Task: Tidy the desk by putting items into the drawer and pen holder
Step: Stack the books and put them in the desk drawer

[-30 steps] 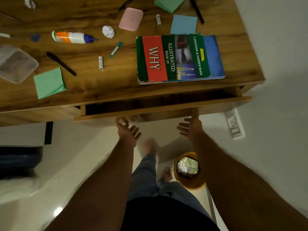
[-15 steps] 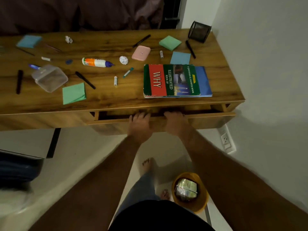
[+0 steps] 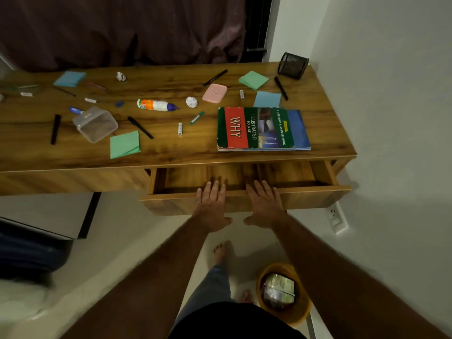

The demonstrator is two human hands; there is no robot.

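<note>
The wooden drawer (image 3: 318,199) under the desk's right half stands pulled out, and its visible inside holds nothing. My left hand (image 3: 212,206) and my right hand (image 3: 264,205) lie flat with straight fingers over its front edge, side by side. On the desk (image 3: 171,152) above lie a green and red book (image 3: 256,128), a glue bottle (image 3: 156,105), black pens (image 3: 140,127), sticky note pads (image 3: 124,144), a pink case (image 3: 214,93) and small tubes. A black mesh pen holder (image 3: 292,65) stands at the far right corner.
A clear plastic box (image 3: 95,123) lies on the desk's left part. Crumpled paper balls (image 3: 191,102) sit among the items. A yellow bin (image 3: 283,292) stands on the floor by my feet. A white wall with a socket (image 3: 336,217) bounds the right side.
The drawer has come out farther from the desk. My hands went from below its front to its top edge, and the fingers now lie straight. The view has tilted up.
</note>
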